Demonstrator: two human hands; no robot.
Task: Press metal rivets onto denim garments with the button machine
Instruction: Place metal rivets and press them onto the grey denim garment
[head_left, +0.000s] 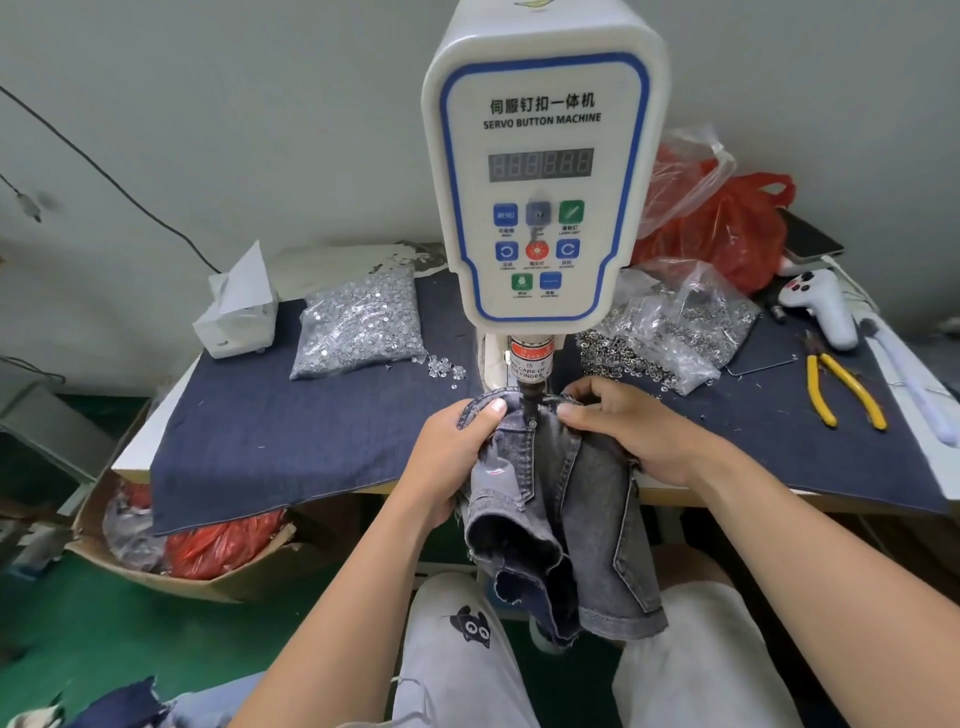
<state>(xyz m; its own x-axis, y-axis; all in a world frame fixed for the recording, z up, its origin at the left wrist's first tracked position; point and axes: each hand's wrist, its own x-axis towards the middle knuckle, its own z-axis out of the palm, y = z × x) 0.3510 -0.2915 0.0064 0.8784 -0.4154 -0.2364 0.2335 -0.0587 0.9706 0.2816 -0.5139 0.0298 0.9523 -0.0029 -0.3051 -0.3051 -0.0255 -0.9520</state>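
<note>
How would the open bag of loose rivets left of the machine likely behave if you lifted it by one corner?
The bag of rivets would probably sag and shift, since its thin clear plastic slumps over loose pieces. It looks heavy for its size, packed with metal. A few spilled rivets suggest more could pour out.

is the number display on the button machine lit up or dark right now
Dark. The display on the machine shows only faint grey digit outlines, none glowing.

Bright, even light; soft shadows; wide-angle bending at edges.
</note>
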